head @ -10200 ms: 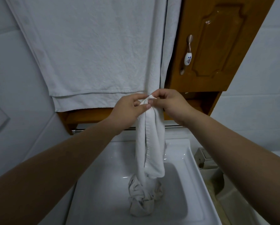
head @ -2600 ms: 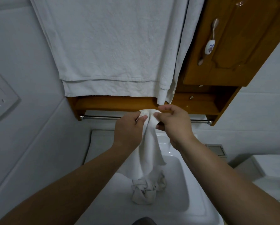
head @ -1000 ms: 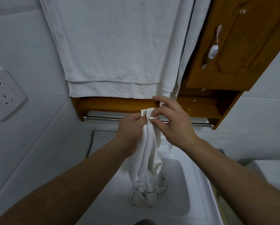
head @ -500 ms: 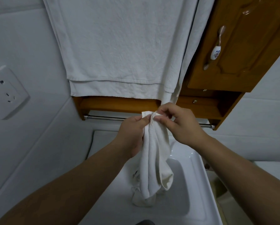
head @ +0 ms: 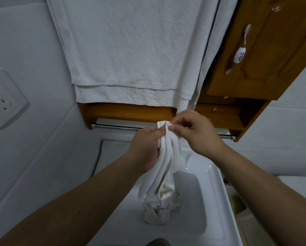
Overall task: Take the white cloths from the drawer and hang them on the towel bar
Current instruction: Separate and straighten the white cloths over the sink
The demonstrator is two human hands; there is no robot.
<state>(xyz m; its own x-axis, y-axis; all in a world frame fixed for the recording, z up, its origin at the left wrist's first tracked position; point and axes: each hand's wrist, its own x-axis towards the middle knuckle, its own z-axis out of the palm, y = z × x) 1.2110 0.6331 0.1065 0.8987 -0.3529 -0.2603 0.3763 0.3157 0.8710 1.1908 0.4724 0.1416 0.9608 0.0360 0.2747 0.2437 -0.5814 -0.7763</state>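
Two large white towels (head: 131,50) hang on the wall above the towel bar (head: 116,127). Below is the sink (head: 210,201), w/ a crumpled cloth (head: 157,213) in the basin. Over it hangs the white cloth (head: 166,167), its top corner pinched by left hand (head: 147,148) & right hand (head: 196,134), both grips clamped on it, just in front of the bar.

I note a white cloth (head: 168,162), white towel (head: 131,50), orange-brown wooden cabinet (head: 265,55), white sink (head: 217,201), and white handle (head: 239,56) with a small floral pattern.
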